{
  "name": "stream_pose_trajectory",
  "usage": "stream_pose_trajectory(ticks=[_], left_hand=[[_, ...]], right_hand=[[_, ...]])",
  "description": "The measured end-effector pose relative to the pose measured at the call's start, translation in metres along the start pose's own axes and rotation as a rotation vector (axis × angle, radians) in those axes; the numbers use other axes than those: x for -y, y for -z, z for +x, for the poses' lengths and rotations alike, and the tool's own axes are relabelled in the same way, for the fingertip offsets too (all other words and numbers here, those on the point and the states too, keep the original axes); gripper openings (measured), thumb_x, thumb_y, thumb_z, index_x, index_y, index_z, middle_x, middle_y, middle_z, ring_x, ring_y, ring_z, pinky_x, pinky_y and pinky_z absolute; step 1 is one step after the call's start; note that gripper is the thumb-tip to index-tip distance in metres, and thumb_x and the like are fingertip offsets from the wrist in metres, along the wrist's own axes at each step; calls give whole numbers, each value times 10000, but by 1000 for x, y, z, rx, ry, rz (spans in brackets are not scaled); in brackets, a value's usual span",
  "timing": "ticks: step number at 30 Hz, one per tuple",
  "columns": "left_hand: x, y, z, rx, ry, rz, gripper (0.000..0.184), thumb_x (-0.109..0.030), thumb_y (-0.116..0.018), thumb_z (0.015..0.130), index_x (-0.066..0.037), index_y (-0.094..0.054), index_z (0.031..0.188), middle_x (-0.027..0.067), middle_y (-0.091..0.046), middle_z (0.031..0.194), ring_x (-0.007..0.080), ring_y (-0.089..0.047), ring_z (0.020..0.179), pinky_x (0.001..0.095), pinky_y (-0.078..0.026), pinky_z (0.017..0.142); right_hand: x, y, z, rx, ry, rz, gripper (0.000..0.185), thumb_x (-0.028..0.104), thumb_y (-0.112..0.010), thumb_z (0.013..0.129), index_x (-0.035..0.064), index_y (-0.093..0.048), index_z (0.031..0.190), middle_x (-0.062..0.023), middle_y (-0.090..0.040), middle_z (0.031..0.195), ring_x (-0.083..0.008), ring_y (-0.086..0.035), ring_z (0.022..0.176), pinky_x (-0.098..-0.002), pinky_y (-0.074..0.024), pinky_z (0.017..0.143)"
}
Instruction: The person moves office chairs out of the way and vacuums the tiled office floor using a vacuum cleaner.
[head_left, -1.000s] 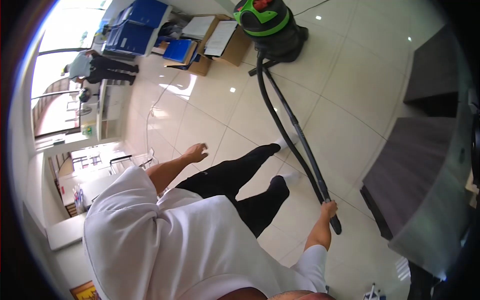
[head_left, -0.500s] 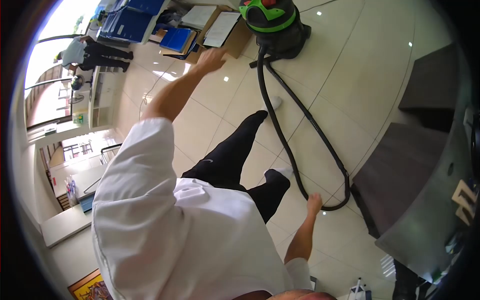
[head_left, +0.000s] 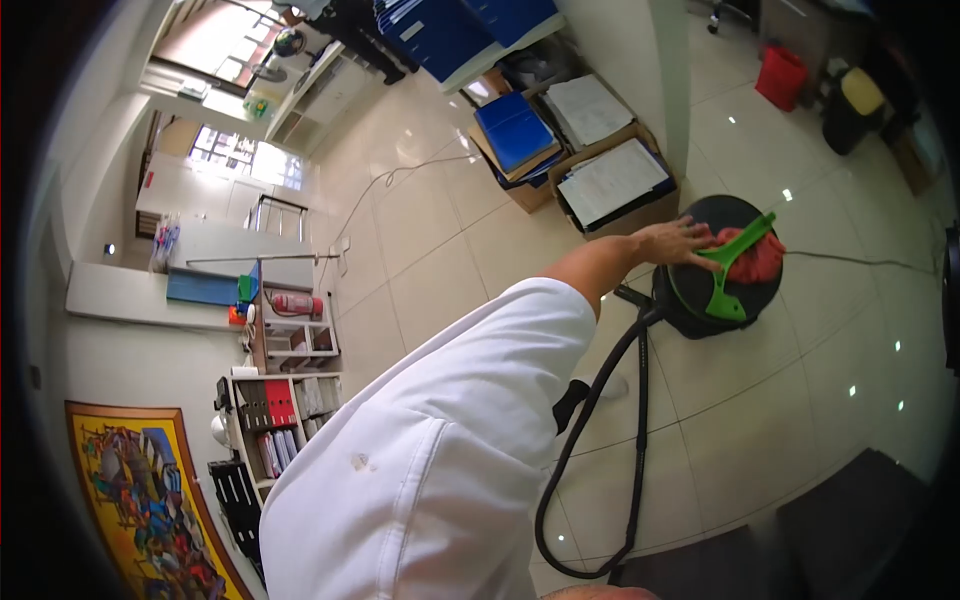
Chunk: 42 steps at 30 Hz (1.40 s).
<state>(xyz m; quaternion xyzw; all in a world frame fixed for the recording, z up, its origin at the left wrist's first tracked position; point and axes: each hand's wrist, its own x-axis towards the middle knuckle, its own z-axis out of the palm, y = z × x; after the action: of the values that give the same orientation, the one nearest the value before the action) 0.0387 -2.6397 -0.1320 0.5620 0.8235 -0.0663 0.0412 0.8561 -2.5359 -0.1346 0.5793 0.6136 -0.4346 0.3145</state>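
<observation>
My left hand reaches over the top of a black canister vacuum, palm down with its fingers spread, beside the green handle. The fingertips are at the handle's near edge; whether they touch it is unclear. A crumpled red cloth lies on the lid, under and beside the handle. The black hose runs from the vacuum and bends in a loop on the tiled floor. My right hand is out of view.
Open boxes of papers and blue folders stand beside the vacuum. A cable trails across the floor. Dark furniture stands at lower right, a red bin at upper right. Another person stands at the top.
The view has swung round. My left hand has moved from free air to the vacuum's top. My right hand let go of the wand earlier and has since left the view.
</observation>
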Motion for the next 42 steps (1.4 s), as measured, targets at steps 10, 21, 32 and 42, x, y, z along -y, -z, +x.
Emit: stream_pose_trajectory(ticks=[10,21,32,42], left_hand=[[19,-11,-1,-55,-142,195,943,-20,-569,935,-398,-98,1660,71,-395,1633,382,-382,1503,415,-530,1121],[54,-45,28,88,-305,-78,934,-97,-787,779,-144,-370,1613,127,-361,1667,407,-139,1598,465,-288,1294],[37,-17,25,68,-254,-150,1147,-81,-884,726,-133,-210,1653,178,-392,1635,441,-162,1578,470,-411,1226],[31,-32,31,172,-245,101,957,-184,-775,839,-114,-274,1651,134,-316,1691,393,-189,1590,428,-332,1275]], right_hand=[[97,99,-38,-175,118,522,238,280,-636,1064,66,-637,960,-17,-611,741,-80,-561,663,-241,-466,589],[98,56,-141,-95,-57,56,259,345,-730,886,113,-768,995,-144,-770,915,-312,-742,848,-411,-590,804],[115,59,-160,-266,-86,261,267,297,-693,942,67,-746,1067,-90,-756,806,-176,-732,715,-345,-581,667],[43,3,-162,-246,-84,234,227,230,-606,956,67,-731,1052,-73,-757,909,-184,-723,816,-357,-581,750]])
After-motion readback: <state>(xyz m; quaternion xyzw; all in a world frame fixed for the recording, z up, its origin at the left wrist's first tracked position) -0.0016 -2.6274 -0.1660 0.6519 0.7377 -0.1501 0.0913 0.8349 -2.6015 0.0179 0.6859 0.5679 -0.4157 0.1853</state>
